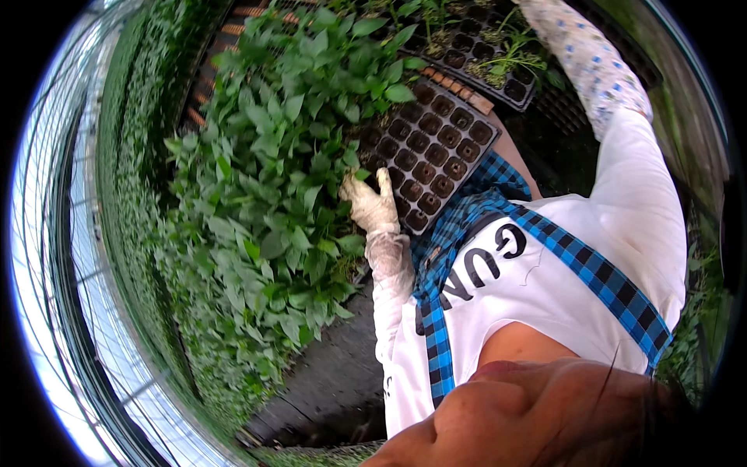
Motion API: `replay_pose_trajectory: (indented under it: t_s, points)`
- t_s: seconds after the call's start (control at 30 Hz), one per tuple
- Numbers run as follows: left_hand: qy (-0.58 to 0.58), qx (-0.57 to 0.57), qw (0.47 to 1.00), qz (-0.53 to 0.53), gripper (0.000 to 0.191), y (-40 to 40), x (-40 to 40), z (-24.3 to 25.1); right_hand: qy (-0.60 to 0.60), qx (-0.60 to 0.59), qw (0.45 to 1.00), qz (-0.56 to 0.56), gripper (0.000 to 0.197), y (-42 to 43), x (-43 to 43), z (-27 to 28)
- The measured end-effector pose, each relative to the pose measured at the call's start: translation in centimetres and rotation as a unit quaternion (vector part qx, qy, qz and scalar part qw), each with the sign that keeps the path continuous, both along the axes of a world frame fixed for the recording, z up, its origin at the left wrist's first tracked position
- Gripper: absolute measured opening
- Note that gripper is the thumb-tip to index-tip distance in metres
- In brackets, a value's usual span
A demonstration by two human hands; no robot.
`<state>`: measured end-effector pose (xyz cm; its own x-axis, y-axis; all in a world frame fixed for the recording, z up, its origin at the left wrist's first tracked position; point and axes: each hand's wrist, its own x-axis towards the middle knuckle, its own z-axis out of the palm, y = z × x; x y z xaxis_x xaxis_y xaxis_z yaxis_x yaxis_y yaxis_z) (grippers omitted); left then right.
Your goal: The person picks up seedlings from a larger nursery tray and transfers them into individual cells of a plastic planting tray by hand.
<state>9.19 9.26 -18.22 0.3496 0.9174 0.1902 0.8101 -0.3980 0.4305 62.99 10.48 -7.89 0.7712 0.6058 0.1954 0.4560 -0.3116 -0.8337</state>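
Note:
My left hand, in a soiled pale glove, is at the border between leafy green seedlings and the bare cells of a black plastic cell tray. Its thumb stands apart from the fingers, with a leaf showing near the gap. Foliage partly hides the fingertips, so whether they grip anything is unclear. In the tray's uncovered part, the cells hold dark soil, several with a small hole in the middle. My right hand is out of view past the top edge; only its blue-flowered sleeve shows, reaching over a second cell tray.
Cut or loose seedlings lie on the second tray. Brick-coloured slatted supports run beside the trays. Dark ground sheeting spreads below the seedlings. A long bed of dense plants lies at the left, beside the greenhouse wall.

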Motion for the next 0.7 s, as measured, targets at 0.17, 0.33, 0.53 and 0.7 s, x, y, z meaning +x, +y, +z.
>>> replay_pose_trajectory:
  t_s: [0.17,0.33,0.53,0.7]
  points:
    - [-0.015,0.005,1.0,0.014,0.07,0.5,-2.1,-1.4,0.078,0.048,0.995,0.029,0.02,-1.7,-4.9,3.5]
    - [-0.013,0.015,1.0,0.024,0.067,0.7,-3.6,-2.6,0.123,0.037,0.967,0.219,0.023,-3.3,-19.9,7.3]
    - [-0.012,0.024,1.0,0.009,0.07,1.6,-2.6,-3.5,-0.105,0.157,0.869,0.457,0.033,-1.8,-30.1,-1.8]
    - [-0.014,0.047,0.999,0.019,0.064,0.4,-2.5,-3.0,-0.131,-0.152,0.884,0.423,0.04,2.6,-34.5,-4.5]
